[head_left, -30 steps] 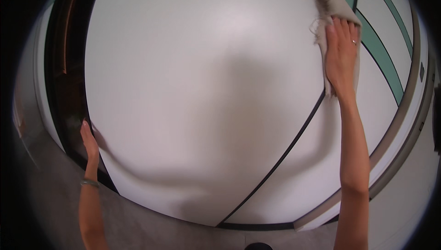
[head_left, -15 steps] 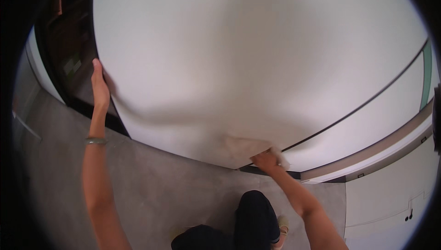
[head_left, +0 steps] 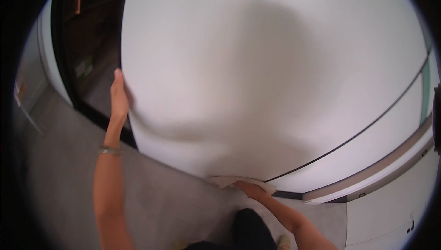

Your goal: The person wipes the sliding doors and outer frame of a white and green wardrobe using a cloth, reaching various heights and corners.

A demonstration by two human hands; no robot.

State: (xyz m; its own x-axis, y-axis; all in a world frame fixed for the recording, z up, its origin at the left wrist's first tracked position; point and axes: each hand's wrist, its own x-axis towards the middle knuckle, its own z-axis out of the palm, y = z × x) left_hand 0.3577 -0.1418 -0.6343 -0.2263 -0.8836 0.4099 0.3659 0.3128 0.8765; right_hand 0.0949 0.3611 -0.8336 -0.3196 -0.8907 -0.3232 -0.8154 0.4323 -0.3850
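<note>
A large white door panel [head_left: 183, 61] fills most of the view, with soft shadows across it. At its left edge, my left hand [head_left: 119, 97] holds the panel's side, its fingers partly hidden. Low on the panel, near the floor, my right hand [head_left: 252, 190] presses a pale beige cloth [head_left: 223, 180] against the bottom edge. The cloth spreads out on both sides of the fingers, which are slightly blurred.
Beyond the left edge lies a dark opening [head_left: 94, 39] with a black frame. Grey floor [head_left: 161, 199] runs below the panel. On the right are a second white panel [head_left: 358, 153] past a dark seam, and a pale cabinet front [head_left: 390, 218]. My dark-trousered knee [head_left: 250, 227] is near the lower edge.
My right hand has slid the cloth down and left to the panel's bottom edge. My left hand still holds the side edge; the whole view has shifted somewhat.
</note>
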